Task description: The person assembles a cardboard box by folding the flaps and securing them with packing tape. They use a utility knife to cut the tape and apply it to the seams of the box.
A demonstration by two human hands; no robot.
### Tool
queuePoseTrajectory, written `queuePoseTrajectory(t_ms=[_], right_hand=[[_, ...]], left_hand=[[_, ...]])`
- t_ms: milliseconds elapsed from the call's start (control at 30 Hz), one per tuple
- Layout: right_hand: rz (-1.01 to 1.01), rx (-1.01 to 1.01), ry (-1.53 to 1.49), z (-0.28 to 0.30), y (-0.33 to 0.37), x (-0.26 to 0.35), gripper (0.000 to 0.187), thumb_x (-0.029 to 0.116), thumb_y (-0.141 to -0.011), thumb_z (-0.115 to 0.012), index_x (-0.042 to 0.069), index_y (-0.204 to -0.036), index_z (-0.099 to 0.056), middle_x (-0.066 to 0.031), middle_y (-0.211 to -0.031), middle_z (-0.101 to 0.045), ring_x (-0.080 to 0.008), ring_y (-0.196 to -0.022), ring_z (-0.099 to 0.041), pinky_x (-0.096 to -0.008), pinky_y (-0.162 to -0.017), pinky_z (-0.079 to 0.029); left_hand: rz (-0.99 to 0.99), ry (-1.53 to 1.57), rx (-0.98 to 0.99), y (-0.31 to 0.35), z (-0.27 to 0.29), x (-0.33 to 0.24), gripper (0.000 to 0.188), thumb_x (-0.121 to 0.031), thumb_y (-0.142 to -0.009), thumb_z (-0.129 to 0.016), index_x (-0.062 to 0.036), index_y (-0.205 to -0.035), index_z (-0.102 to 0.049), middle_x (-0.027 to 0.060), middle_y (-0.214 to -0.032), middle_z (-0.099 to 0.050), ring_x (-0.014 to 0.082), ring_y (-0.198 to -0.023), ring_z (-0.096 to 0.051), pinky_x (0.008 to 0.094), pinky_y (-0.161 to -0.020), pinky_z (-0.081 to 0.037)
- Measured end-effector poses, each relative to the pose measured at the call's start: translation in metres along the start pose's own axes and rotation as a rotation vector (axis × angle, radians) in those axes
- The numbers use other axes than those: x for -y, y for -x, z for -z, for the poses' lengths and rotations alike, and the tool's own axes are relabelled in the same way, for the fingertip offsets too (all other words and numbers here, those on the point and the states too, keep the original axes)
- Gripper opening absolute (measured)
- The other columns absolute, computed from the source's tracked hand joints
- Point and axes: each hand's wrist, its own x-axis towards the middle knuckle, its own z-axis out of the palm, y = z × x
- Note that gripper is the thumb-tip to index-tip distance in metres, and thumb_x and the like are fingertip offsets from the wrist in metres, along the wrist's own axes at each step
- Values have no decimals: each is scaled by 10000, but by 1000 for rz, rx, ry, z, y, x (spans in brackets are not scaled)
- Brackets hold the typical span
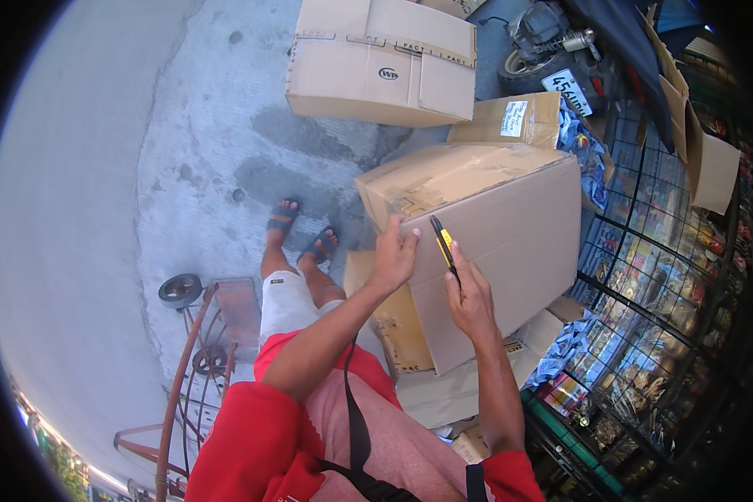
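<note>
A large brown cardboard box (510,243) stands in front of me, with tape along its upper edge. My left hand (395,258) is closed on the box's near left edge, fingers bent over it. In my right hand (470,297) is a yellow and black box cutter (446,243), its tip pointing up and away from me. The cutter lies close over the box's broad side; whether the blade touches the cardboard I cannot tell. My right fingers are wrapped round its lower end.
Another closed cardboard box (385,63) stands farther off. An opened box (510,121) with blue packets sits behind mine. A wire-mesh front (636,251) with goods runs along the right, near a parked motorcycle (544,50). On the left is a rusty hand truck (197,368).
</note>
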Motion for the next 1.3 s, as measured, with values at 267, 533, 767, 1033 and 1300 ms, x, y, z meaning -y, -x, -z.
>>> queuePoseTrajectory(t_ms=[267,533,767,1033,1300], right_hand=[[-10,19,158,-14,-10,1,582,52,-932,-594,109,-1501,-486,-173,-934,-596,-371,-802,-616,-460,-701,-514],[-61,77,300,-16,15,-4,641,72,-903,-618,169,-1519,-472,-143,-870,-556,-350,-725,-624,-466,-625,-523],[-76,52,314,-17,100,-38,668,94,-854,-633,217,-1498,-507,-104,-851,-512,-296,-617,-619,-432,-525,-521],[-178,74,249,-16,187,-63,678,88,-855,-632,213,-1506,-488,-95,-860,-515,-297,-615,-623,-441,-532,-529],[-281,105,218,-17,257,-82,641,112,-846,-648,250,-1461,-536,-74,-873,-521,-262,-655,-631,-402,-549,-545]], left_hand=[[-36,-17,11,-2,-3,12,270,-180,-975,-628,-8,-1140,-502,162,-743,-642,189,-673,-637,382,-616,-500],[-175,52,-161,-6,-16,26,290,-144,-931,-652,24,-1145,-552,149,-618,-566,262,-539,-552,415,-558,-427],[-116,29,-146,-2,-10,14,315,-158,-949,-647,32,-1178,-544,68,-686,-583,141,-570,-527,333,-546,-432],[-200,-51,-137,-16,-4,24,330,-179,-975,-610,46,-1198,-519,131,-949,-618,159,-815,-579,322,-739,-489],[-109,17,-125,-13,-4,15,293,-153,-987,-606,34,-1191,-511,129,-1016,-631,139,-860,-580,306,-749,-492]])
